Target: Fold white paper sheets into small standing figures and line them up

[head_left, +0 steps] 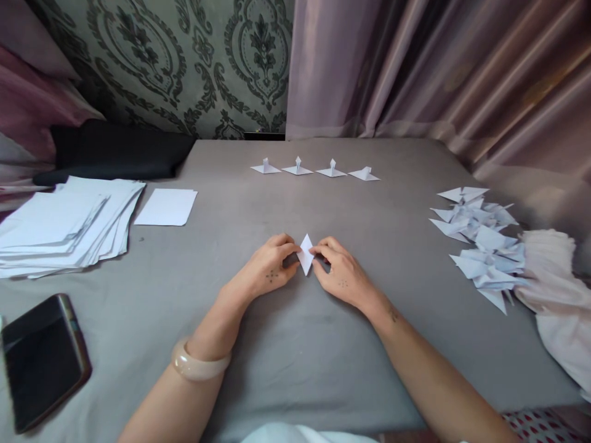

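Observation:
Between my two hands, at the middle of the table, is a small white piece of paper folded into a diamond [306, 255], its long points facing away from me and toward me. My left hand [272, 266] pinches its left corner between thumb and fingers. On the opposite corner my right hand [340, 271] has its thumb and fingers closed in the same way. The undersides of the fingertips are hidden. Farther back stand several partly folded white paper figures [331, 168] in a row, each with wide flat points and a raised middle.
A stack of white paper sheets [60, 227] lies at the left, beside a small pile of square paper [166, 207]. Nearer is a phone [44, 363]. Folded paper cranes [489, 258] heap at the right, by a pale cloth [554, 295]. Black fabric [115, 151] lies back left.

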A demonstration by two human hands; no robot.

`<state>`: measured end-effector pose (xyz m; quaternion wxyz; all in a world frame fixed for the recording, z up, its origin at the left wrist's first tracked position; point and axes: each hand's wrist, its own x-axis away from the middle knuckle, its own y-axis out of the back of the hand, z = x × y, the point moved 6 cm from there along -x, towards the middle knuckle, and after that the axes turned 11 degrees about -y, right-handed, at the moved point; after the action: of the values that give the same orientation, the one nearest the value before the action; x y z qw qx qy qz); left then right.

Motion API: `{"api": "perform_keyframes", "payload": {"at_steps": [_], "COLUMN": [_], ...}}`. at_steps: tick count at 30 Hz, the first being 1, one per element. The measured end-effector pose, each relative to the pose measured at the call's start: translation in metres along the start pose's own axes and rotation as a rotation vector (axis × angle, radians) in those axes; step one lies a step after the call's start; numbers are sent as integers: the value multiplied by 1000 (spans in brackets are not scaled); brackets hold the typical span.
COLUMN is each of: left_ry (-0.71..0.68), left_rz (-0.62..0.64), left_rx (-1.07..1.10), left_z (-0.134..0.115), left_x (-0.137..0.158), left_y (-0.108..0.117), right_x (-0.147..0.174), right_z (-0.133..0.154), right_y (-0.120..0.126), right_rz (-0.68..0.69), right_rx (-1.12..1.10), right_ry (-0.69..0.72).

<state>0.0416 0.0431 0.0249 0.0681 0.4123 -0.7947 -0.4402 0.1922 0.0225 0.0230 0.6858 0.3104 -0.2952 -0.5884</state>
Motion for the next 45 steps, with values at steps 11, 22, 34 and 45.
{"api": "perform_keyframes", "payload": {"at_steps": [11, 22, 34, 45], "left_ry": [-15, -5, 181, 158], "left_rz": [-22, -8, -80, -44], "left_rx": [37, -50, -51, -172], "left_z": [1, 0, 7, 4], "left_x": [-1, 0, -3, -5], "left_y": [1, -2, -7, -9], "right_x": [1, -2, -5, -5], "right_z": [-1, -2, -6, -4], "right_y": [1, -2, -5, -4], "right_rz": [1, -15, -80, -110], "right_rx": [-45, -51, 19, 26], "right_ry": [8, -23, -30, -99]}}
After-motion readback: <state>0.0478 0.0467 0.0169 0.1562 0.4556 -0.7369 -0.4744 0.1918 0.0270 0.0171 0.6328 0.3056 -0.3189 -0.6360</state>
